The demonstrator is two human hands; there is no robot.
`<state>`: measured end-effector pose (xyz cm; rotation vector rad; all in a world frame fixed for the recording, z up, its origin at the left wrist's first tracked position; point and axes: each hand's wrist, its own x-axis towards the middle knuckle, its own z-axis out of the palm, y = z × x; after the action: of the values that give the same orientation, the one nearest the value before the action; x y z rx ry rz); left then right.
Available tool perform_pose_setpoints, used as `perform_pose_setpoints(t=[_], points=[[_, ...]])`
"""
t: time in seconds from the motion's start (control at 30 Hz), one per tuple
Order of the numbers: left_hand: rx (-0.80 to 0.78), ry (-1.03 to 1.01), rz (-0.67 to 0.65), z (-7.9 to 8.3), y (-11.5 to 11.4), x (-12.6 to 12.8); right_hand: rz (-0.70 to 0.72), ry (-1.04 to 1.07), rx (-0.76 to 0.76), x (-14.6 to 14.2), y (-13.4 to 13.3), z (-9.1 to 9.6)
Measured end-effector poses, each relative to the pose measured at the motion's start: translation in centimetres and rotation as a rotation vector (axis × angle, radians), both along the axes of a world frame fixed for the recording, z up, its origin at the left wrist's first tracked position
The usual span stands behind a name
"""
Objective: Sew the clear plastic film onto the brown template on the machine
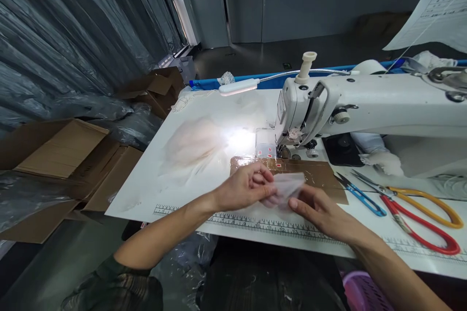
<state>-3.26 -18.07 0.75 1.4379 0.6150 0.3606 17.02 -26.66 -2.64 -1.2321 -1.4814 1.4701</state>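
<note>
Between my hands stretches a small piece of sheer white fabric (289, 185), just in front of the sewing machine (372, 104). My left hand (248, 187) pinches its left end with curled fingers. At its right edge, the thumb and fingers of my right hand (317, 209) close on the fabric. Under and behind the cloth lies a brown cardboard strip (328, 182), taped to the table by the needle area. A pale sheer fabric heap (195, 141) rests on the white table to the left, partly washed out by the lamp's glare.
Blue thread snips (365, 199) and large scissors (419, 209) with red and orange handles lie to the right. A lamp (239, 87) hangs over the white tabletop (146, 189), whose front edge has a printed ruler (255, 223). Open cardboard boxes (62, 150) stand at the left.
</note>
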Motion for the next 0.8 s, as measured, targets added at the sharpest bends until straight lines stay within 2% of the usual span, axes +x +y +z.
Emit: perform_pose_setpoints(t=[0.07,0.2,0.27,0.33,0.43,0.57,0.73,0.8], points=[[-0.065,-0.025,0.016,0.5,-0.5,-0.3,0.082,0.082,-0.028,-0.6,0.8,0.6],[0.013,0.034,0.285,0.8,1.6,-1.5,0.025,0.167,-0.21,-0.2,3.0,-0.1],[0.079,0.092,0.384,0.4,3.2,-1.9,-0.066,0.064,-0.267,0.6,4.4,-0.7],[0.121,0.147,0.411,-0.2,4.4,-2.0,-0.129,-0.103,-0.261,1.2,5.6,-1.1],[0.152,0.195,0.406,-1.1,5.3,-1.6,-0.127,-0.29,-0.156,1.7,6.5,-1.3],[0.178,0.216,0.379,-1.5,4.9,-1.8,-0.101,-0.385,0.0,1.6,5.9,-1.4],[0.189,0.169,0.351,-2.0,1.1,-2.6,-0.013,-0.521,0.217,-0.2,4.2,-1.1],[0.291,0.175,0.291,-2.3,-0.6,-2.8,-0.011,-0.529,0.298,-1.4,3.8,-0.8]])
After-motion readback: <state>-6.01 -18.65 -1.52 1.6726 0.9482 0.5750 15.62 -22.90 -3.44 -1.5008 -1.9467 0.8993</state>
